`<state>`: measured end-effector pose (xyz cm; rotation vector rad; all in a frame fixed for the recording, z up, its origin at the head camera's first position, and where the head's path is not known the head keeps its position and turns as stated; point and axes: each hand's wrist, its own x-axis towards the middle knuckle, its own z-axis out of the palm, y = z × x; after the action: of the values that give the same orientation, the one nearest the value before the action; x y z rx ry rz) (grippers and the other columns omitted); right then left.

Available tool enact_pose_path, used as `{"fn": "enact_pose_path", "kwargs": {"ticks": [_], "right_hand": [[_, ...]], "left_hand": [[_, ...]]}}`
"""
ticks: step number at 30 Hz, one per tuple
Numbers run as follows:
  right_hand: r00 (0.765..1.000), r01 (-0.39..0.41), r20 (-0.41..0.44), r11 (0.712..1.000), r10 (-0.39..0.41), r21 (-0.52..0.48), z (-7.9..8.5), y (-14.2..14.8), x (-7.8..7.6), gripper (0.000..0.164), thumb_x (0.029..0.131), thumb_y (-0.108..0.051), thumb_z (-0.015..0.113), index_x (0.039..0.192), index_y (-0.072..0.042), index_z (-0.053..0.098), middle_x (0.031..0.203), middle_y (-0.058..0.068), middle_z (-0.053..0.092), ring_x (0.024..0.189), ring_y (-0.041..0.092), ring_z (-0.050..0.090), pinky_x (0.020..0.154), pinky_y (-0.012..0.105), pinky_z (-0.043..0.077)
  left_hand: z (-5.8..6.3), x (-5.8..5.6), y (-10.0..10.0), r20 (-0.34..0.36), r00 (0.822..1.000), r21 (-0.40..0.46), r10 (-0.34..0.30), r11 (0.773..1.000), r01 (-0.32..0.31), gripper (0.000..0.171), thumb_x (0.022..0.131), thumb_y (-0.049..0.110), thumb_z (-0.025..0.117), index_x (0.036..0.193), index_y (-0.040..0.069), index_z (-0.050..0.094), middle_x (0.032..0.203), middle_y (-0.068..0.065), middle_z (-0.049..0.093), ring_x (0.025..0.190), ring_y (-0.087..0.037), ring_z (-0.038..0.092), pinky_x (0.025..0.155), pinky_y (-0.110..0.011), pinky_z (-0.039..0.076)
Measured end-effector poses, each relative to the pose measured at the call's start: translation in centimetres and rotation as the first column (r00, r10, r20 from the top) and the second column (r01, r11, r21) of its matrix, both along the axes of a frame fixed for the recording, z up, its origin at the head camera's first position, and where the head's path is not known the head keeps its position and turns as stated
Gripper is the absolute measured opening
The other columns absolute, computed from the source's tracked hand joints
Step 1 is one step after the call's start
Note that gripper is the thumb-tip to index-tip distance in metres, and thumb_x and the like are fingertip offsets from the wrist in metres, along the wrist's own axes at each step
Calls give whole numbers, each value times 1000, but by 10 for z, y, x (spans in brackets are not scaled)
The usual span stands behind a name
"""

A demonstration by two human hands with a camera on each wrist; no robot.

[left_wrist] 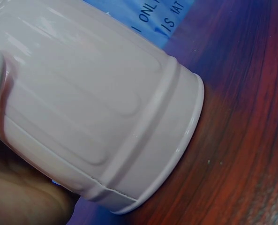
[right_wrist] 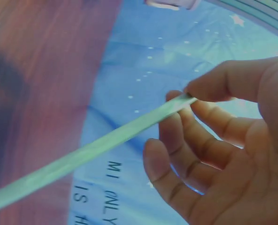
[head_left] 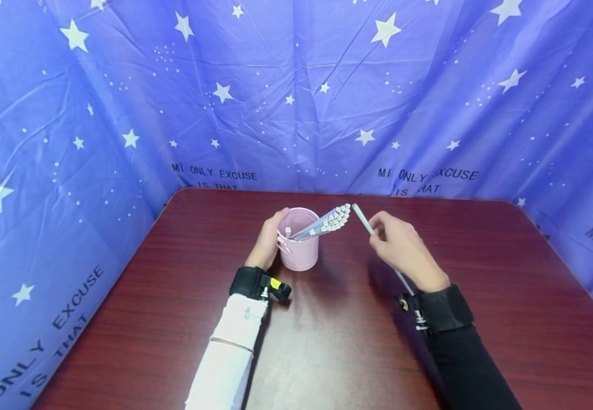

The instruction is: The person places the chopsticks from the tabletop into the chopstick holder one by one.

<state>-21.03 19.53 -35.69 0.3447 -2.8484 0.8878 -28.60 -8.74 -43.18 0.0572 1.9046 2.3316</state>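
Left hand (head_left: pixel 268 242) wrapped around pink cup (head_left: pixel 299 239) of strips (head_left: pixel 327 222) mid-surface (head_left: pixel 173 296); right hand (head_left: pixel 401 247) pinching one pale strip (head_left: pixel 364 219) just beside the cup's rim.

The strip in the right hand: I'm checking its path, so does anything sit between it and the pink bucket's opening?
Partly. The bundle of strips leans out over the pink bucket rim toward the right hand, beside its strip. The rest of the opening looks free.
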Motion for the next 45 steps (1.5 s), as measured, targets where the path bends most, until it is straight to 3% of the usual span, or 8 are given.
{"fn": "enact_pose_path", "kwargs": {"ticks": [9, 15, 20, 24, 28, 31, 34, 45], "right_hand": [[976, 46, -204, 991, -71, -125, 22, -2, 10, 16, 96, -6, 64, 111, -3, 70, 96, 12, 72, 88, 25, 66, 79, 33, 50], [914, 45, -384, 975, -129, -220, 29, -4, 16, 19, 94, 4, 66, 111, -2, 71, 100, 13, 72, 87, 20, 62, 76, 17, 41], [862, 22, -468, 937, -194, -348, 37, -10, 23, 21, 96, 5, 68, 114, -3, 72, 100, 8, 78, 88, -2, 65, 81, 10, 46], [844, -90, -496, 858, -204, -506, 43, -16, 29, 20, 99, 6, 66, 118, 4, 70, 101, 6, 79, 90, -4, 74, 82, 11, 59], [821, -250, -541, 737, -182, -628, 51, -25, 38, 20, 100, 7, 66, 119, 12, 67, 107, 4, 77, 94, 8, 78, 86, 20, 63], [800, -361, -580, 650, -153, -669, 55, -33, 44, 19, 99, 10, 65, 117, 16, 65, 109, 7, 77, 92, 13, 78, 87, 23, 63], [780, -438, -616, 606, -111, -664, 58, -42, 50, 19, 99, 12, 65, 116, 19, 64, 110, 10, 77, 91, 15, 78, 87, 26, 64], [797, -424, -604, 686, -27, -591, 52, -62, 56, 22, 99, 13, 66, 121, 13, 67, 112, 6, 79, 93, 11, 78, 87, 26, 65]], "left_hand": [[-1, 0, 0, 2, 1000, 4, 5, 1000, -5, 55, 109, 34, 46, 138, -9, 63, 150, -22, 58, 145, -27, 49, 131, -44, 30], [0, 0, 0, -2, 1000, -1, 3, 1000, -3, 54, 110, 34, 45, 139, -8, 63, 149, -22, 59, 144, -27, 50, 131, -45, 31], [0, 0, 0, 1, 1000, -2, 2, 1000, -2, 54, 110, 34, 45, 137, -8, 64, 147, -23, 61, 142, -27, 51, 130, -44, 32], [0, 1, 0, 1, 1000, -2, 6, 1000, -6, 53, 110, 34, 45, 137, -8, 64, 147, -22, 61, 142, -27, 52, 129, -43, 33], [0, 0, 0, 2, 1000, -3, 7, 1000, -7, 54, 110, 34, 45, 138, -8, 63, 151, -22, 58, 145, -28, 49, 132, -45, 30], [0, 0, 0, 1, 1000, -5, 8, 1000, -8, 54, 110, 34, 45, 138, -9, 63, 154, -21, 56, 149, -28, 46, 133, -45, 27], [0, 0, 0, -5, 1000, -7, 10, 1000, -10, 54, 110, 34, 46, 138, -8, 63, 156, -20, 55, 151, -28, 44, 133, -45, 27], [0, 0, 0, -5, 1000, -12, 6, 1000, -6, 54, 109, 36, 47, 135, -7, 66, 150, -20, 60, 147, -27, 48, 133, -46, 28]]}}
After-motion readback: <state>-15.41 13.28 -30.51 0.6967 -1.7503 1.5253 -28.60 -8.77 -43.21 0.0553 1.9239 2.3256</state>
